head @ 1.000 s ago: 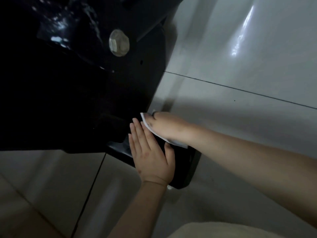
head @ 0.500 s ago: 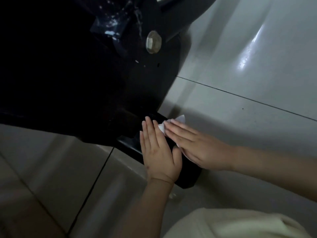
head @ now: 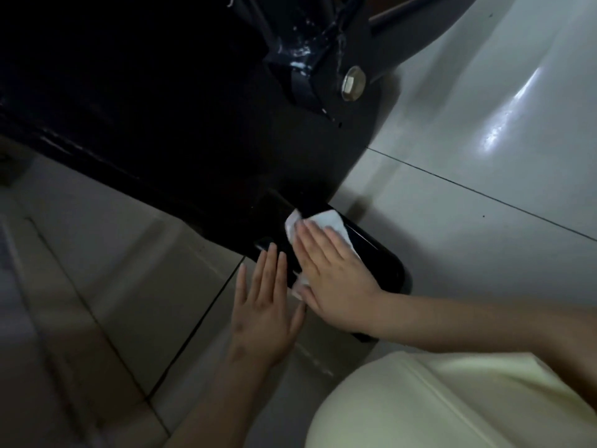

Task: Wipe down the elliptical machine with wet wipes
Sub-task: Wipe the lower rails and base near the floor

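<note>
Nearest, at five o'clock, lies the pale cream cloth of the person's garment. Just beyond it, at six o'clock, the left hand is spread flat with straight fingers and holds nothing. Its palm is on the glossy grey floor tiles, and in this dim light I cannot tell whether its fingertips touch the machine. Beside it toward five o'clock, the right hand is also flat, its fingers together. It presses the thin white wet wipe down on the rounded glossy black foot bar without pinching it. The wipe shows past the fingertips near the centre, and a corner pokes out by the thumb. Farther on, the bar runs in under the large glossy black housing of the elliptical machine, which fills nine to twelve o'clock. A round silver bolt head sits at one o'clock. The wipe is held only by palm pressure on a slick curved surface, so a stroke could bunch it or slide off it and leave bare skin rubbing the bar. A push toward twelve o'clock might snag it where the bar meets the housing. The bracing left palm could also skid if the tile is damp.
</note>
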